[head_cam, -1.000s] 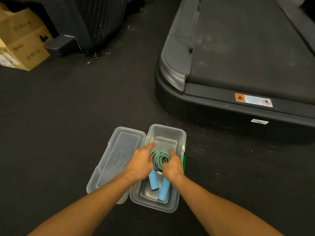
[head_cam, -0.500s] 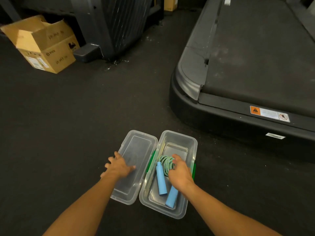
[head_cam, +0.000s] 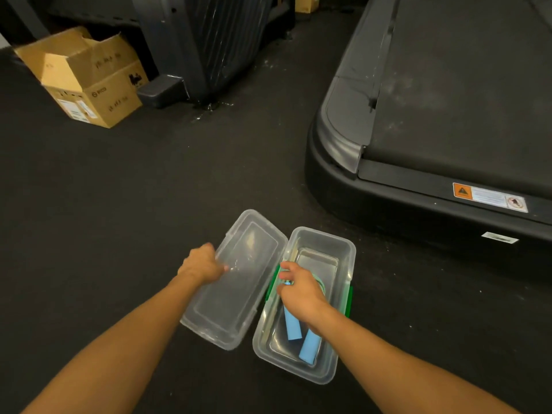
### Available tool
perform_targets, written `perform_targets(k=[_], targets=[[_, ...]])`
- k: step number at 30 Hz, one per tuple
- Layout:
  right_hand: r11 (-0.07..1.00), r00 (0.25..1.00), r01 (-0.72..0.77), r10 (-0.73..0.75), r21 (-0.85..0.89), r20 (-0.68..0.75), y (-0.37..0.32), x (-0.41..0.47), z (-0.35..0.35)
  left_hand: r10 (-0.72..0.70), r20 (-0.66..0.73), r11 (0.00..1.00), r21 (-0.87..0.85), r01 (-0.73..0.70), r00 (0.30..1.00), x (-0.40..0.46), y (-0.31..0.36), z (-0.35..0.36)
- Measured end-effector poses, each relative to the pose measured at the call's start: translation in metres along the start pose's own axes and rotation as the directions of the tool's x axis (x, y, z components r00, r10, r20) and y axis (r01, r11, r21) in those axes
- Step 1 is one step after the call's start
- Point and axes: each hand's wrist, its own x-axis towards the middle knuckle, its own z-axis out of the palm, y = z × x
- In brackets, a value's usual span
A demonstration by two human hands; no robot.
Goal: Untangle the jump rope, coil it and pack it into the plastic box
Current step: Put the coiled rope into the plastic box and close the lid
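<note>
**Jump rope in an open plastic box on a gym floor**

Head view, looking down: two bare forearms reach forward over a dark floor (head_cam: 125,204). A clear plastic box (head_cam: 346,264) sits on the floor, with green clips on its long sides. Its clear lid (head_cam: 239,282) is swung open to the left and is tilted up off the floor.

The left hand (head_cam: 200,265) grips the lid's left edge, with its fingers curled round the rim. The right hand (head_cam: 298,289) is inside the box, palm down, with bent fingers on the jump rope (head_cam: 321,283). Whether it grasps the cord or only presses on it cannot be told. A bit of green cord shows beside the hand. The rope's two blue handles (head_cam: 309,345) lie side by side in the near end of the box, poking out from under the wrist.

A black treadmill (head_cam: 448,100) fills the upper right, with an orange warning label on its rear edge. An open cardboard box (head_cam: 89,82) stands at upper left, beside dark gym equipment (head_cam: 215,40).
</note>
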Motion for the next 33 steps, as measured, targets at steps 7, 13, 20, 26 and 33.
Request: perform_targets(k=[7, 13, 20, 26, 33], targets=[[1.0, 1.0, 0.01, -0.01, 0.024, 0.007, -0.009, -0.013, -0.002, 0.172, -0.257, 0.985, 0.055, -0.163, 0.951, -0.028, 0.024, -0.059], [0.998, 0.991, 0.009, 0.001, 0.068, -0.134, -0.015, -0.015, -0.024, 0.278, -0.395, 0.938, -0.085, -0.336, 0.876, -0.062, 0.059, -0.072], [0.998, 0.945, 0.041, -0.021, 0.054, -0.327, 0.014, -0.018, -0.065, 0.335, -0.202, 0.854, -0.347, -0.387, 0.92, -0.069, 0.084, -0.011], [0.998, 0.941, -0.05, 0.038, -0.025, -0.337, 0.06, -0.026, -0.061, 0.35, -0.093, 0.894, -0.264, -0.362, 0.932, -0.068, 0.079, 0.058], [0.989, 0.93, -0.122, 0.084, -0.086, -0.358, 0.085, -0.023, -0.045, 0.376, -0.038, 0.924, -0.061, -0.378, 0.926, -0.066, 0.063, 0.082]])
